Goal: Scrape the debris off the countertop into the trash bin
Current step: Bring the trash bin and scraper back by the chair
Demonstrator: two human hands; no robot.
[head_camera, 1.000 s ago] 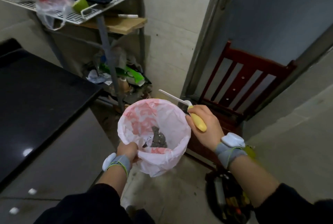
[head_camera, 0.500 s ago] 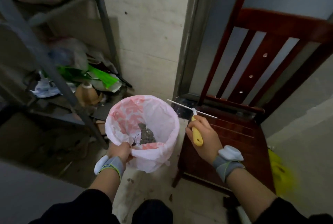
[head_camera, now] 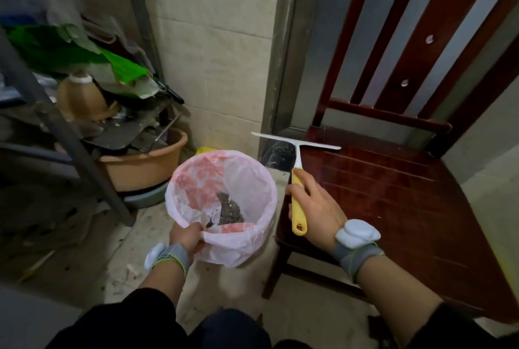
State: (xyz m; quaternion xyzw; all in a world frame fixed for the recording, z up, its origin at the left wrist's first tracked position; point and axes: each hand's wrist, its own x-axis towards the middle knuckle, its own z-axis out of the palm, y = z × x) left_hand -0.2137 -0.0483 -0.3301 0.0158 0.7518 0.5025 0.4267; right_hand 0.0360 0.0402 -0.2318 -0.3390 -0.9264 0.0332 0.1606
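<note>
Past the orange basin [head_camera: 140, 169] on the far left, your left hand [head_camera: 186, 236] is clenching the near rim of the trash bin [head_camera: 238, 247], its fingers pinching the pink-and-white liner [head_camera: 196, 180] where it folds over the edge. The bin is hanging just beyond those fingers, and I cannot tell whether its base is touching the floor [head_camera: 134, 239].

The debris [head_camera: 230, 208], a dark grey heap, is lying at the bottom of the bin, just ahead of your left fingertips.

To its right, your right hand [head_camera: 317, 208] is grasping the scraper [head_camera: 297, 159] by its yellow handle. The fingers are curling round the grip, and the white blade is reaching out past them over the back corner of the red chair [head_camera: 393, 194].

The desk is not showing at all, so you are probably finishing up: the scraping looks done and you are putting things away. Next, you are likely lowering the bin squarely to the floor beside the chair leg. Loosen your left fingers slowly, so the liner is not pulling off the rim.
</note>
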